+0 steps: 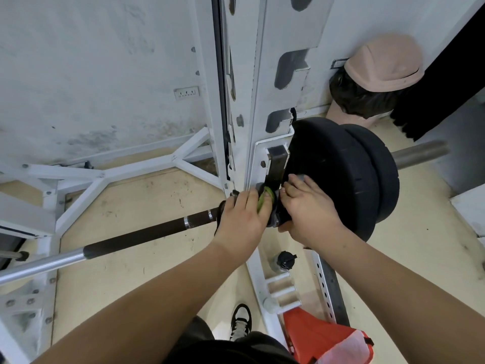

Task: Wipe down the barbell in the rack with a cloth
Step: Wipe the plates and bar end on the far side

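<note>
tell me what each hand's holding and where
Left hand presses a green cloth around the barbell beside the rack upright; right hand grips its collar.

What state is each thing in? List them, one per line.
barbell: resting in the rack, loaded.
cloth: green, bunched, pressed to the bar.
left hand: closed over the cloth.
right hand: gripping the collar beside the plates.
plates: two, black, on the sleeve.
bin: lid closed.

Long metal barbell, half polished chrome and half dark matt brown; soft green cloth; matt black rubbery round plates; scuffed white-painted steel rack.
</note>
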`<control>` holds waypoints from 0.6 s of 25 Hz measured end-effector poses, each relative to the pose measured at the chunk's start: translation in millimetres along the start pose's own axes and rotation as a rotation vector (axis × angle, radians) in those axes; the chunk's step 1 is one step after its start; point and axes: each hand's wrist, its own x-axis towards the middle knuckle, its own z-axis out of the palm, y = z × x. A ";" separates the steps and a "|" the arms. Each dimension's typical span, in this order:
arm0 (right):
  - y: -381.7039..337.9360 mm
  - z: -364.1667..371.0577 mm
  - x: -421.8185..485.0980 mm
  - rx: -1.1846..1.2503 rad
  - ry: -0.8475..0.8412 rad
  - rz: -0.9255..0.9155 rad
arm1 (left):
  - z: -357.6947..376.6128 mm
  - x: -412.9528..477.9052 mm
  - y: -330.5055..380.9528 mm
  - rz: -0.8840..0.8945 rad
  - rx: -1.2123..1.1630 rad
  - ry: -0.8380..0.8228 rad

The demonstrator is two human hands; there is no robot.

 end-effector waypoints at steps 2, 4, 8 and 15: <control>-5.1 0.2 3.6 -0.028 -0.026 0.013 | -1.8 -3.5 -10.5 0.048 0.019 0.058; -6.7 1.3 3.7 -0.019 -0.047 0.026 | -3.8 -19.2 -29.2 0.068 -0.040 0.127; -3.6 6.0 -0.1 0.039 -0.026 0.027 | -9.6 -70.9 -79.5 0.000 -0.161 0.149; -2.5 5.9 -3.0 0.051 0.035 0.022 | -13.1 18.7 1.3 -0.079 -0.253 0.080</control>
